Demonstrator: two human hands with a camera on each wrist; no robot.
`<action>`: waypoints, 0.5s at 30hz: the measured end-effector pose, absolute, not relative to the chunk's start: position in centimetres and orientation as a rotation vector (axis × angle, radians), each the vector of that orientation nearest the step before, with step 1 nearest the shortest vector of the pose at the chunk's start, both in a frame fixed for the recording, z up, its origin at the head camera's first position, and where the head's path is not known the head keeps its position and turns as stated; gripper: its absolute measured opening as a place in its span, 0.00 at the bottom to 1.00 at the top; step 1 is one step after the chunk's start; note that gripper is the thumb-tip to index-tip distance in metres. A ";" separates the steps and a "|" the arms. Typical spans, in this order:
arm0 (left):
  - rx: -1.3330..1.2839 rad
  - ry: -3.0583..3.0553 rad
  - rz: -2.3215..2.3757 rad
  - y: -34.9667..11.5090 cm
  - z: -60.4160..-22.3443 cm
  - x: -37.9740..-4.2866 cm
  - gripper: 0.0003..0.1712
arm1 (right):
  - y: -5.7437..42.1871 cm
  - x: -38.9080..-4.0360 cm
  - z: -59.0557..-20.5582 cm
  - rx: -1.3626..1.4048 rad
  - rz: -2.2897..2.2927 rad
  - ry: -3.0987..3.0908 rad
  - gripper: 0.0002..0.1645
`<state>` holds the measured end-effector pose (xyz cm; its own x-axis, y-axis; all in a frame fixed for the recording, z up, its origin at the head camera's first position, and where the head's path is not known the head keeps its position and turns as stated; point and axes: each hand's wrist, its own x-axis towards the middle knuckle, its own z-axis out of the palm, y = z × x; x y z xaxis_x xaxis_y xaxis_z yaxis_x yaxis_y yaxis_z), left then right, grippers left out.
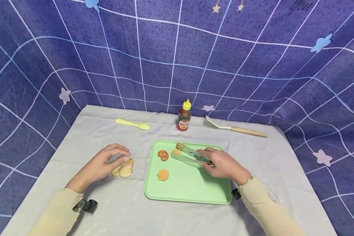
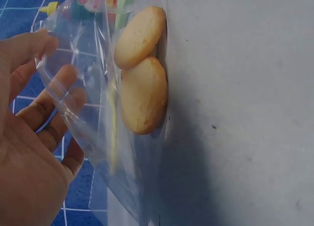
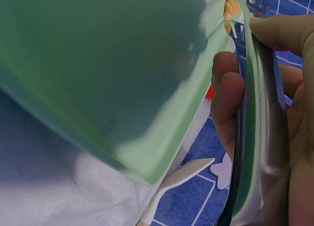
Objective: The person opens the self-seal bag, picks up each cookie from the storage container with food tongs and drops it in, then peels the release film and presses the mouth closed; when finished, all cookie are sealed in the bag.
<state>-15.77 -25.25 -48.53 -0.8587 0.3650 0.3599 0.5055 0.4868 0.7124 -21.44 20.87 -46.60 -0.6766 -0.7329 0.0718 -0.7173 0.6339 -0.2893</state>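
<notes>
My left hand [image 1: 113, 159] pinches the edge of a clear plastic bag [image 2: 91, 108] left of the tray. Several round pale cookies [image 1: 126, 171] lie inside it; two cookies [image 2: 143, 96] show plainly in the left wrist view. With my right hand [image 1: 224, 164] I grip metal tongs [image 1: 191, 159] over the green tray [image 1: 188, 191]. Their arms are spread, with a swirl cookie [image 1: 176, 152] between the tips; whether they touch it I cannot tell. At the tray's left side lie a pretzel-shaped cookie [image 1: 163, 155] and another swirl cookie [image 1: 163, 175].
Behind the tray stands a sauce bottle [image 1: 184, 118] with a yellow nozzle. A yellow spoon [image 1: 133, 124] lies at the back left, and a white spatula with a wooden handle [image 1: 247, 131] at the back right. A blue gridded cloth [image 1: 156, 75] hangs behind the table.
</notes>
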 end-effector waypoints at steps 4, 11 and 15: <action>-0.766 -2.568 -1.317 -25.2 -48.6 -15.9 0.11 | 21.0 -21.3 -46.5 -1.250 -0.469 2.785 0.32; -0.756 -2.581 -1.314 -25.2 -48.8 -16.0 0.11 | 21.3 -21.2 -46.6 -1.236 -0.478 2.778 0.32; -0.750 -2.586 -1.311 -25.2 -48.8 -16.1 0.10 | 21.3 -21.1 -46.6 -1.236 -0.487 2.779 0.32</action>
